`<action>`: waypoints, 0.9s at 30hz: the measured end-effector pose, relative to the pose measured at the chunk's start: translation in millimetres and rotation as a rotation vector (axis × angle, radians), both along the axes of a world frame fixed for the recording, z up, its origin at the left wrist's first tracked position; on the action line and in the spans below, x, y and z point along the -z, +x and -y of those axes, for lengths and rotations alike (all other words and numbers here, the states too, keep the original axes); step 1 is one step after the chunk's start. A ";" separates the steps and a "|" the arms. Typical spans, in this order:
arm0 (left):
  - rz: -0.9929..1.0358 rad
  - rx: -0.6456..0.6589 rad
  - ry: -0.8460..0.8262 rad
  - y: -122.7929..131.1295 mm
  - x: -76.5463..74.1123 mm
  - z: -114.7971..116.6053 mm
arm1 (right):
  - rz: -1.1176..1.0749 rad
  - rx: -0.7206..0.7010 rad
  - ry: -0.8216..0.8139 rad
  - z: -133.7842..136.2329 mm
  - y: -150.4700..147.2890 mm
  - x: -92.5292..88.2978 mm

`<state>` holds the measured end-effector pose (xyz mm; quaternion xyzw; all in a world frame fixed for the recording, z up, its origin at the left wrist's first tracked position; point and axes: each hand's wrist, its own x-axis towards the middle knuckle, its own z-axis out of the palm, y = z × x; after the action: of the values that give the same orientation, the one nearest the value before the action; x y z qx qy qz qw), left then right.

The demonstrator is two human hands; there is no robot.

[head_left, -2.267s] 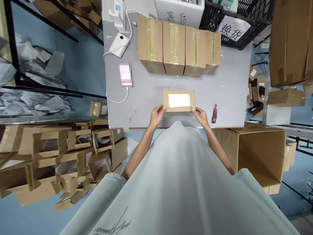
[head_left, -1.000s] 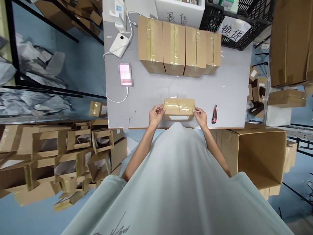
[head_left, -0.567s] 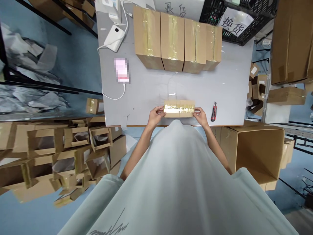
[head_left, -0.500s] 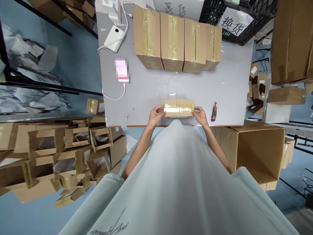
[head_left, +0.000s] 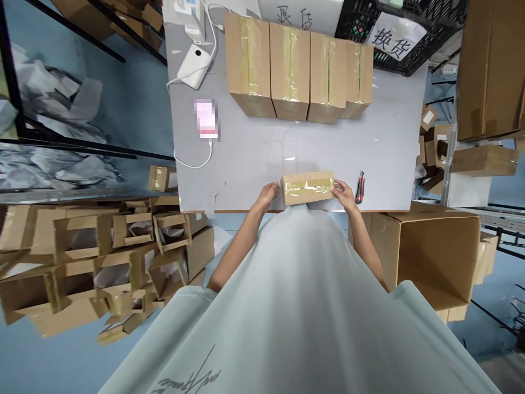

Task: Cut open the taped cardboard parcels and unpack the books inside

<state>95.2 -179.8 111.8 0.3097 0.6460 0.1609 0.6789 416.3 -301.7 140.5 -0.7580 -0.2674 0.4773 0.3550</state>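
A small taped cardboard box lies slightly tilted at the table's front edge, shiny tape running along its top. My right hand grips its right end, thumb and fingers on the corner. Just off the left end is my left hand, its fingers curled together and nothing visible in them; a narrow gap separates it from the box. To the right of my right hand a red and black box cutter lies on the grey table.
Several taped cardboard boxes stand in a row at the back. Beside them is a black crate with a paper sign. A phone on a cable and a white power bank lie left. A large open carton stands lower right.
The small box has shifted right and turned slightly, its right end raised in the view. My left hand has come off its left end; my right hand still holds the other end.
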 end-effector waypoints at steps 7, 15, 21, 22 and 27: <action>0.167 0.064 -0.005 28.1 -13.8 12.7 | 0.226 0.113 0.027 5.9 17.7 -35.7; 0.219 0.085 0.263 49.9 -61.2 2.7 | -0.005 -0.024 0.100 -17.8 -20.2 -86.6; 0.004 0.188 0.471 21.6 -80.1 -16.7 | -0.217 -0.030 0.151 -27.0 -39.0 -66.3; -0.008 0.193 0.470 14.5 -79.3 -18.5 | -0.231 -0.022 0.146 -26.6 -43.2 -60.0; 0.035 0.187 0.446 -9.1 -68.5 -16.6 | -0.236 -0.062 0.097 -23.7 -51.2 -38.6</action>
<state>86.1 -163.2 180.3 0.5075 0.5510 0.2414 0.6169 365.1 -278.0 179.1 -0.6697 -0.2699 0.5606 0.4054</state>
